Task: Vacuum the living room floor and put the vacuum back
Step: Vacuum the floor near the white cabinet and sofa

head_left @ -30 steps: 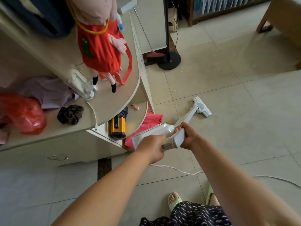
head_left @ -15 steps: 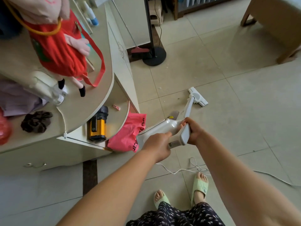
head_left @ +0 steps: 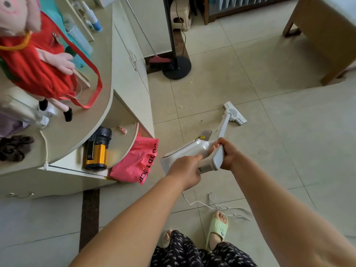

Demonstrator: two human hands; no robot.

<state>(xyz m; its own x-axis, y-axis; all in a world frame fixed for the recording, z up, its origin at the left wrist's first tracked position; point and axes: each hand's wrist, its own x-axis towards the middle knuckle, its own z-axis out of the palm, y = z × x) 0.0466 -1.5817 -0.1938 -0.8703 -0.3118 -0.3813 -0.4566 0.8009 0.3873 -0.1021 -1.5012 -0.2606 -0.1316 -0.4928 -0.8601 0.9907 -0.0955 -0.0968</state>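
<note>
1. Both hands grasp the white vacuum (head_left: 189,151): the right hand (head_left: 228,154) has its fingers curled round the grey handle (head_left: 217,158), and the left hand (head_left: 185,171) grips the rear of the body just beside it.
2. From the body, the vacuum's pale tube (head_left: 224,126) slants down and away to the floor head (head_left: 235,113), which lies flat on the tiled floor (head_left: 289,141).
3. Small pale crumbs (head_left: 185,107) are scattered on the tiles near the floor head, toward the black round stand base (head_left: 177,68).
4. A white cord (head_left: 215,205) trails in loose loops on the floor below the hands, near a foot in a light green slipper (head_left: 217,228).
5. To the left stands a beige cabinet with a curved top (head_left: 92,116), and on it a pink plush doll in a red dress (head_left: 34,64).
6. On the lower curved shelf (head_left: 125,145) lies a black and yellow flashlight (head_left: 97,151) beside a small pink item that is too small to identify.
7. A pink bag (head_left: 134,162) with dark lettering hangs over the shelf edge, just left of the vacuum body.
8. A dark scrunchie (head_left: 15,147) rests at the cabinet top's left edge.
9. A wooden table leg (head_left: 333,60) stands at the upper right, well apart from the vacuum.
</note>
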